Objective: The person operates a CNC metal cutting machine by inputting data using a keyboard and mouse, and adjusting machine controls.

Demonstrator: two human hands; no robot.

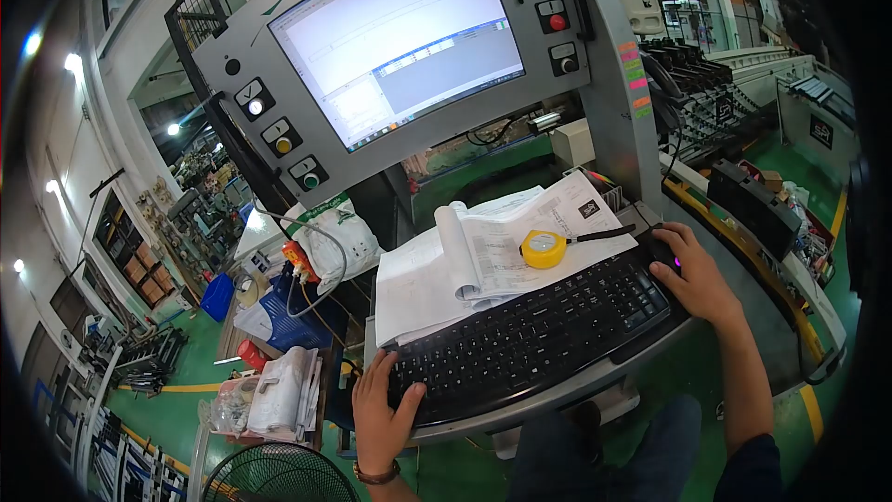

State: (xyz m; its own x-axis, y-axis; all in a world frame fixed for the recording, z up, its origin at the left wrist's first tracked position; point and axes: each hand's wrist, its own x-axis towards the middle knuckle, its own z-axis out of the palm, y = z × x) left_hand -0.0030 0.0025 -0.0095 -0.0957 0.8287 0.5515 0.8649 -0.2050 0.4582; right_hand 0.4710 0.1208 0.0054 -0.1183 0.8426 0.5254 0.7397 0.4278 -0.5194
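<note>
My left hand point(383, 414) rests at the left end of a black keyboard point(530, 339), fingers stretched out and thumb apart. On the right, my right hand point(695, 274) lies over a black computer mouse point(662, 249), which it mostly covers; a small purple light shows beside the fingers. Behind the keyboard are printed papers point(413, 284), one sheet curled over. A yellow tape measure point(543, 248) with a black strap sits on them. Above stands a grey control panel with a lit monitor point(400, 37) showing a drawing and a table.
Buttons flank the monitor, including a red one point(557, 22). A white bag point(339, 242) and an orange plug point(297, 260) with a grey cable are at left. Lower left are a blue basket point(295, 311), stacked papers point(279, 395) and a fan point(279, 476). Machinery point(715, 84) stands at right.
</note>
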